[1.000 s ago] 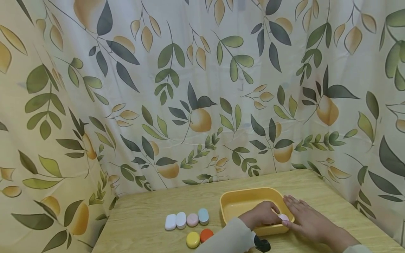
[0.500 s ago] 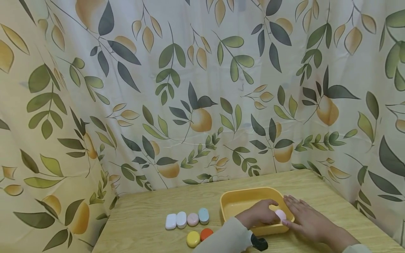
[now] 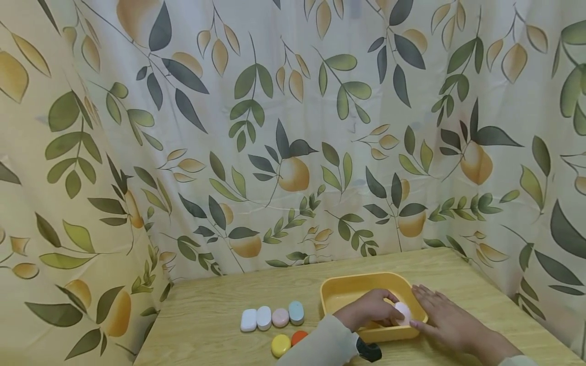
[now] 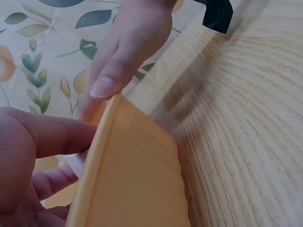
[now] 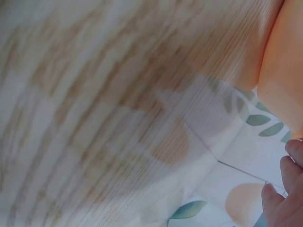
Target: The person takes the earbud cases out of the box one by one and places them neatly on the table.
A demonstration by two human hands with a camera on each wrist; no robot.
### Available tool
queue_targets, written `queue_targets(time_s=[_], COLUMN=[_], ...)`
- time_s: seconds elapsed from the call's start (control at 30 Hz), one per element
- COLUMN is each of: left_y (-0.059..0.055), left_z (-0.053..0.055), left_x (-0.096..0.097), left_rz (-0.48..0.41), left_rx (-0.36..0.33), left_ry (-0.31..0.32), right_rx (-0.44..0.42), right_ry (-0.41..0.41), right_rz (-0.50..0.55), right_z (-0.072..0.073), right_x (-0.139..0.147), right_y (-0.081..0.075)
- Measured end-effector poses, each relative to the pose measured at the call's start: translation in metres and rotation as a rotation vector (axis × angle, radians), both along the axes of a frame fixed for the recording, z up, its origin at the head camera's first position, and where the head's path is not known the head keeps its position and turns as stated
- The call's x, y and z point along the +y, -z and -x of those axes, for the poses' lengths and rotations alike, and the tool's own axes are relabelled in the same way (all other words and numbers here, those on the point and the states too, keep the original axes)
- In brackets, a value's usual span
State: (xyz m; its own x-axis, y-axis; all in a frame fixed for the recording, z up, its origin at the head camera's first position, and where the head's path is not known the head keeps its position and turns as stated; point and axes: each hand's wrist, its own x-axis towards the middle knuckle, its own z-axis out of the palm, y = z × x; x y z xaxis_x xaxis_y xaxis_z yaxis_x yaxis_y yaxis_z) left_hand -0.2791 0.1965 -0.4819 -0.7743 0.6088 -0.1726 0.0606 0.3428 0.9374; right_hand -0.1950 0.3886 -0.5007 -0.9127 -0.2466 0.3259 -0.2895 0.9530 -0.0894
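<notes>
A yellow tray (image 3: pixel 359 276) with raised walls stands on the table. Inside its right end, my left hand (image 3: pixel 373 307) grips a pale pink rounded piece (image 3: pixel 403 312), and the curled fingers hide its lower part. My right hand (image 3: pixel 450 320) lies along the outside of the tray's right wall with fingers straight. In the left wrist view, the thumb of my right hand (image 4: pixel 135 47) rests on the tray's rim, while the pink piece is mostly hidden behind the wall (image 4: pixel 137 165). The right wrist view catches only some fingertips (image 5: pixel 272 194) beside the tray (image 5: pixel 286 66).
Left of the tray is a row: a white squarish piece (image 3: pixel 248 320), a white oval one (image 3: pixel 263 317), a pink round one (image 3: pixel 280 317) and a light blue oval one (image 3: pixel 296 313). Yellow (image 3: pixel 281 345) and orange (image 3: pixel 299 337) round pieces lie nearer, the orange partly behind the left sleeve.
My left hand has shifted slightly left inside the tray, and more of the pink piece shows. The right hand stays at the wall. The head view has tilted a little.
</notes>
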Motion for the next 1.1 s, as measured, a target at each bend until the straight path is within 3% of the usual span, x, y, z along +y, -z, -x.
queue_targets(time_s=[0.4,0.67,0.87,1.1], left_y=[0.004,0.007,0.002,0.001], left_z=[0.007,0.011,0.014,0.016], left_x=[-0.008,-0.011,-0.017,-0.028], left_rz=[-0.092,-0.162,-0.224,-0.252], left_rx=[-0.066,-0.172,-0.265,-0.289], left_ry=[0.012,0.019,0.007,0.043], right_rx=[-0.022,-0.014,-0.023,-0.007], right_ry=[0.012,0.007,0.000,-0.025], right_rz=[0.024,0.038,0.047,0.062], right_z=[-0.001,-0.002,-0.002,0.000], right_x=[0.000,-0.001,-0.002,-0.001], right_y=[0.001,0.001,-0.001,-0.002])
